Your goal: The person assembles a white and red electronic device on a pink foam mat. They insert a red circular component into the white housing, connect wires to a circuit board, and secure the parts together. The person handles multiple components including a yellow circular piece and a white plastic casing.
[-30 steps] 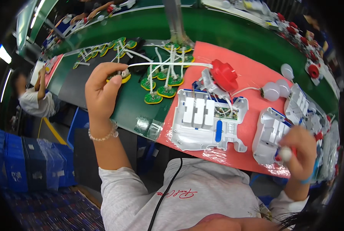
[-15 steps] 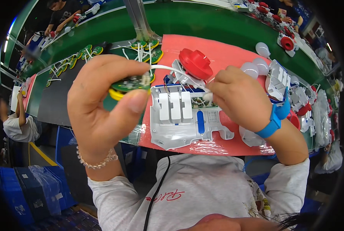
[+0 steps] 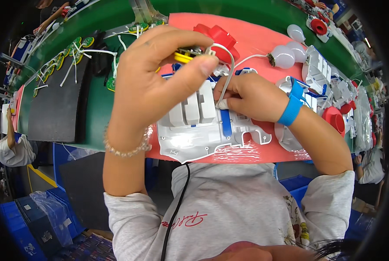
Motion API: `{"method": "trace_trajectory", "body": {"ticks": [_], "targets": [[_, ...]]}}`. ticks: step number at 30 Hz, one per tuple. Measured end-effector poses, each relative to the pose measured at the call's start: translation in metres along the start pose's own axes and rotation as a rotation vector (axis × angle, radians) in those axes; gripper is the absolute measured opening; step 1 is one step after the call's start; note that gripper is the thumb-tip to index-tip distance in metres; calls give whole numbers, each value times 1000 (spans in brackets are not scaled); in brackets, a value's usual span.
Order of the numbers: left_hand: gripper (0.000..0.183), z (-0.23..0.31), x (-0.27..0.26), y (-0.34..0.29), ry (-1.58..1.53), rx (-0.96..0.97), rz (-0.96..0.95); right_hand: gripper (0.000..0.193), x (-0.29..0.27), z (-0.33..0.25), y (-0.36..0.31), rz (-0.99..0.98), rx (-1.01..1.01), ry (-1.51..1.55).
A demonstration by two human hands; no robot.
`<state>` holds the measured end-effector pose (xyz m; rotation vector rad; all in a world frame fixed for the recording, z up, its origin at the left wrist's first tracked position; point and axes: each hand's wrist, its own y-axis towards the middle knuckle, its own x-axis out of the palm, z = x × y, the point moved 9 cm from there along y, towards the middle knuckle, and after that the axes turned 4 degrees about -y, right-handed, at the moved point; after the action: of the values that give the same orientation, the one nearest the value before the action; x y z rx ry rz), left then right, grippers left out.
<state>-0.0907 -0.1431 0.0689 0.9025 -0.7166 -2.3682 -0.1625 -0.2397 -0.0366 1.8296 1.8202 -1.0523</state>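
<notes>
My left hand (image 3: 144, 85) pinches a small round circuit board with a yellow rim (image 3: 185, 57) between thumb and fingers, raised above the work. From the board's connector a white cable (image 3: 232, 65) arcs over to my right hand (image 3: 259, 96). That hand is closed on the cable's lower part, low over a white plastic housing (image 3: 188, 141). The housing lies open, with raised white blocks and a blue strip (image 3: 225, 124). My right fingers hide the cable's end and part of the housing. Behind the hands sits a red round part (image 3: 224, 40), partly covered by the left fingers.
A pink mat (image 3: 251, 32) lies under the housing. White bulbs (image 3: 283, 57), more white housings (image 3: 317, 65) and a red part (image 3: 333, 120) are at the right. Several boards with white cables (image 3: 76, 54) lie by a black slab (image 3: 57, 111) at left. Other people work farther off.
My left hand has moved right with the board, over the housing's blocks. The right hand has come lower, toward the housing, and the cable now bends downward. The view has shifted somewhat.
</notes>
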Motion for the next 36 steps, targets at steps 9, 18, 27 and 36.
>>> {"method": "trace_trajectory", "body": {"ticks": [9,18,27,36], "targets": [[24,-35,4,-17,-239,-16,148,17,-6,-3,3,205,-265,-163],[24,-49,6,-23,-343,-52,181,16,-5,-3,2,248,-254,-194],[23,-58,4,-28,-395,-94,216,11,-3,-12,-4,306,-323,-278],[42,-70,-5,-35,-323,-113,233,11,-2,-15,-4,301,-307,-352]]}}
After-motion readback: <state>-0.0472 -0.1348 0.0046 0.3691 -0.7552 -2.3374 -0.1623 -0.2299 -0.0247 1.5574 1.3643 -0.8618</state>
